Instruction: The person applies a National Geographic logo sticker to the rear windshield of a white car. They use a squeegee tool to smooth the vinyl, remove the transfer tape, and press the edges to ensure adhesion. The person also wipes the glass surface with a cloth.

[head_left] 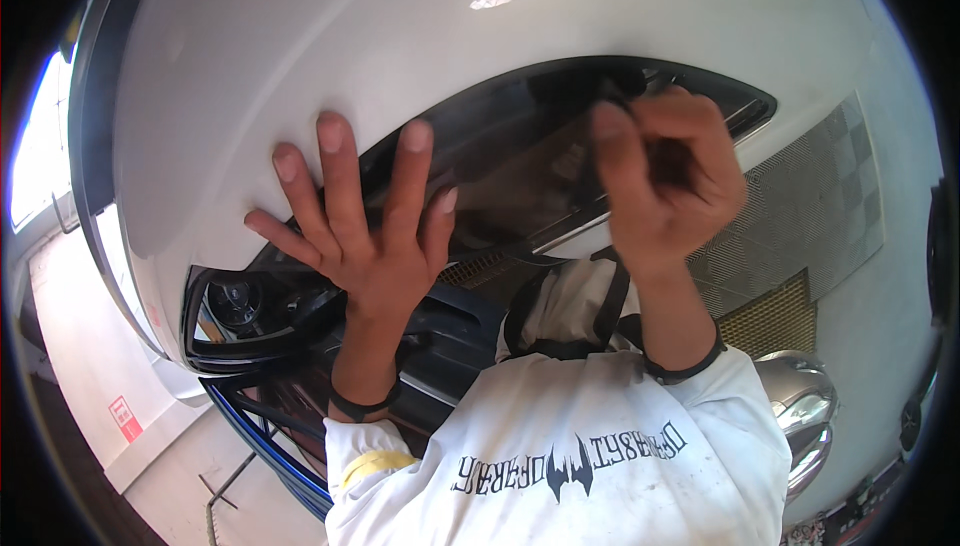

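My left hand [375,231] lies spread on the side of a white car, its fingertips on the white roof panel [300,56] and its palm over the edge of the dark side window [510,166]. Farther right, my right hand [675,181] is raised in front of the same window with thumb and fingertips pinched together. A thin dark shape shows at the pinch, but motion blur hides what it is. Bright trim [575,236] runs along the window's lower edge. Both wrists show the dark cuffs of white sleeves.
A small triangular pane [245,311] sits at the window's left end. Patterned floor grating [810,206] and a yellowish grate [775,316] lie to the right, near a shiny silver rounded object [805,396]. A blue curved edge [270,451] shows at lower left.
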Motion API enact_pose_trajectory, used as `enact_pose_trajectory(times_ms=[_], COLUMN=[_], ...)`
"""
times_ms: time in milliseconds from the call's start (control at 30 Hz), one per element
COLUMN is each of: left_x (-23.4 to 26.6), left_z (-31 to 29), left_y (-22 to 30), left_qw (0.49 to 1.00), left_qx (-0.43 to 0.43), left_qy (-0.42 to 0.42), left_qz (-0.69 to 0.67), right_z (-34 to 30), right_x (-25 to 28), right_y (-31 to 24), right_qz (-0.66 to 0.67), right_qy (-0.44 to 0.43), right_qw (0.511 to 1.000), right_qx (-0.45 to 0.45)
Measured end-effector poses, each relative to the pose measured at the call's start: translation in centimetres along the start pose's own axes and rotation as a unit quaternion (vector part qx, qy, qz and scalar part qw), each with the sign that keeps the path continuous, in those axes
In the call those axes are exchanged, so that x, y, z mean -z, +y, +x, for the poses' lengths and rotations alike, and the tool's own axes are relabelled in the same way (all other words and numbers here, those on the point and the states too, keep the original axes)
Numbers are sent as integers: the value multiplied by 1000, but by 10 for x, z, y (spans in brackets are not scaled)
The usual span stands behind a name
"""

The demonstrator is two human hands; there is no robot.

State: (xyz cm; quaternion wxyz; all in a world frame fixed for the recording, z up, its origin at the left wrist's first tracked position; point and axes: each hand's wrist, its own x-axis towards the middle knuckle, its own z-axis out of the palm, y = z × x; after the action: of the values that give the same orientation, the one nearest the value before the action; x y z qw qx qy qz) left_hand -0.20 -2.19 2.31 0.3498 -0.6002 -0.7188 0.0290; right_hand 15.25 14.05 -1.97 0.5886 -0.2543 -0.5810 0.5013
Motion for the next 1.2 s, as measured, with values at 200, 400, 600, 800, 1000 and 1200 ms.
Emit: enact_pose_trajectory(times_ms=[200,400,600,800,1000,1200], left_x=[-1,-7,1,25,7,3], left_z=[21,47,94,57,15,16], left_y=[23,43,64,5,-15,-11], left_qw=[998,998,980,985,999,999], left_qx=[-20,-49,-127,-52,-40,-29], left_qy=[-35,-39,-126,-126,-20,-2], left_qz=[-46,-9,-89,-109,-18,-24], right_z=[-23,-39,-19,-10,0,8], right_x=[66,109,91,80,14,-15], right_y=[23,25,22,8,-4,-4], right_qz=[-4,-37,-10,-39,-22,-20], right_qy=[88,104,153,86,-97,-91], right_qw=[995,990,985,993,995,995], right_qx=[-39,-91,-75,-69,18,16])
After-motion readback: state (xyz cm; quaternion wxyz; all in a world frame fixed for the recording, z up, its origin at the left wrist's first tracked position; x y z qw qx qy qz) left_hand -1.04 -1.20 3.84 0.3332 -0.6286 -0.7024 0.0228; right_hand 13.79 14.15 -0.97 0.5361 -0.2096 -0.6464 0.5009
